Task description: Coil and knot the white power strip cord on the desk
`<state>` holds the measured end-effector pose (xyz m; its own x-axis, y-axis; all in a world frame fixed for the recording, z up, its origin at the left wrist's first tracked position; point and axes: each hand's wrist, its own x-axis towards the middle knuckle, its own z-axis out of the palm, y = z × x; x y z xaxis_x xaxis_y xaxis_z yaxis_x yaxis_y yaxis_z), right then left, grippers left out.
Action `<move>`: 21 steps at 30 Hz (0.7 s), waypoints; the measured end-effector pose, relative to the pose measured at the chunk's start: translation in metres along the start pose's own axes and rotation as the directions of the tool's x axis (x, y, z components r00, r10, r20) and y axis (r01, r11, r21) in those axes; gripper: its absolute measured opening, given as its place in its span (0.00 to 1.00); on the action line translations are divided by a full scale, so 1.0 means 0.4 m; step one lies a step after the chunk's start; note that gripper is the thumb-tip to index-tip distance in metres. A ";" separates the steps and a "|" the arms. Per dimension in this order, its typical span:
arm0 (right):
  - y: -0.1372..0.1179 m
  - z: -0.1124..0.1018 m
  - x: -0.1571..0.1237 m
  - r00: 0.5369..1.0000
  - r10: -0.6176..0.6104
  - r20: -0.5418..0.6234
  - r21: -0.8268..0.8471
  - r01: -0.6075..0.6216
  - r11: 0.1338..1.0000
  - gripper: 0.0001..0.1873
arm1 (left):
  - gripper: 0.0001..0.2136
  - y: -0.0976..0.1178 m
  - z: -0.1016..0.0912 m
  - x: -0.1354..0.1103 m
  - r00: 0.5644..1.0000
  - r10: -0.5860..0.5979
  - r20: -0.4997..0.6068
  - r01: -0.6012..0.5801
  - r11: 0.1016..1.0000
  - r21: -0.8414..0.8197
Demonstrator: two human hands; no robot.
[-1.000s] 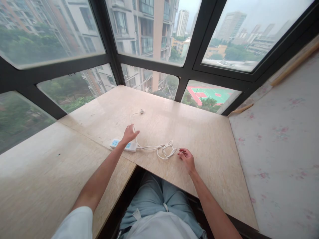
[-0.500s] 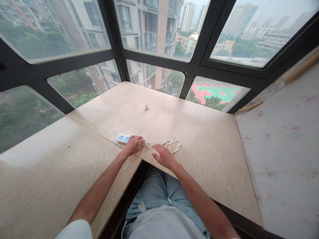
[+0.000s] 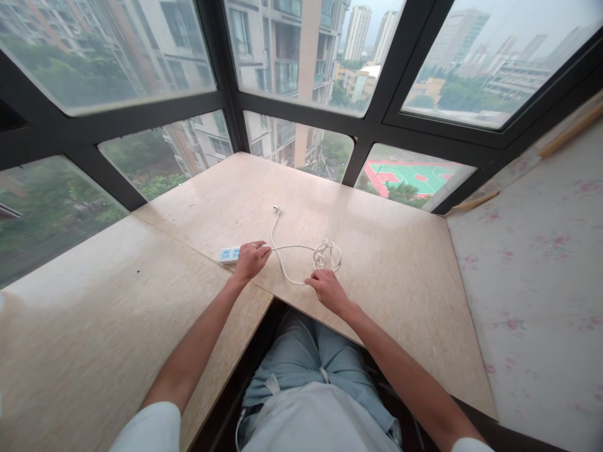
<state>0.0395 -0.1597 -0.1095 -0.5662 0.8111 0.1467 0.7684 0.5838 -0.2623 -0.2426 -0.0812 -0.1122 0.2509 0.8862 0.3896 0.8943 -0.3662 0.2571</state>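
A white power strip (image 3: 229,254) with blue socket faces lies on the counter, its right end covered by my left hand (image 3: 253,259). The fingers of that hand are wrapped around the strip near where the cord leaves it. My right hand (image 3: 327,289) pinches the white cord (image 3: 293,280) close to the counter's front edge. Just beyond the right hand, part of the cord lies in a tangled loop (image 3: 328,255). The plug (image 3: 276,209) rests farther back on the counter, at the end of a curved length of cord.
The pale stone-patterned counter (image 3: 396,270) has a seam on the left and a front corner above my legs (image 3: 315,358). Dark window frames (image 3: 301,119) border it behind, and a flowered wall (image 3: 532,282) stands at right.
My right hand has closed on the cord and pulled it toward the front edge. The cord's near part now bows forward, and the plug has turned. The loop has shifted slightly back.
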 end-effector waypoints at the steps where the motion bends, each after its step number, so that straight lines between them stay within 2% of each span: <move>1: 0.029 -0.015 -0.028 1.000 -0.002 -0.031 0.003 0.002 1.000 0.16 | 0.10 -0.006 0.000 0.005 1.000 -0.030 0.005 0.030 1.000 0.004; 4: 0.134 -0.059 -0.111 0.992 0.018 -0.127 -0.023 -0.022 1.000 0.18 | 0.11 -0.027 0.005 0.014 0.995 -0.100 0.020 0.100 0.995 0.008; 6: 0.213 -0.085 -0.155 0.984 0.079 -0.158 -0.075 -0.091 0.993 0.18 | 0.11 -0.038 0.010 0.016 0.992 -0.123 0.031 0.123 0.992 0.008; 9: 0.321 -0.109 -0.198 0.981 0.147 -0.128 -0.155 -0.167 0.974 0.18 | 0.11 -0.043 0.021 0.012 0.990 -0.136 0.047 0.135 0.991 0.015; 12: 0.389 -0.118 -0.212 0.976 0.203 -0.073 -0.217 -0.215 0.952 0.21 | 0.11 -0.039 0.029 0.003 0.990 -0.132 0.057 0.132 0.991 0.007; 14: 0.398 -0.119 -0.205 0.964 0.256 -0.072 -0.247 -0.266 0.932 0.23 | 0.11 -0.035 0.033 -0.005 0.991 -0.113 0.064 0.114 0.993 -0.006; 16: 0.373 -0.118 -0.188 0.951 0.296 -0.090 -0.264 -0.309 0.914 0.23 | 0.11 -0.034 0.036 -0.014 0.994 -0.089 0.071 0.090 0.996 -0.016; 18: 0.319 -0.115 -0.165 0.941 0.314 -0.123 -0.263 -0.336 0.904 0.22 | 0.10 -0.033 0.039 -0.023 0.995 -0.074 0.073 0.076 0.997 -0.019; 21: 0.206 -0.100 -0.125 0.925 0.315 -0.212 -0.202 -0.357 0.912 0.21 | 0.10 -0.028 0.039 -0.030 0.995 -0.067 0.077 0.068 0.998 -0.008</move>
<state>0.1431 -0.1509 -0.1002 -0.2181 0.9419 0.2553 0.9633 0.2498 -0.0987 -0.2497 -0.0835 -0.1337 0.2179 0.9282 0.3017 0.9065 -0.3070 0.2898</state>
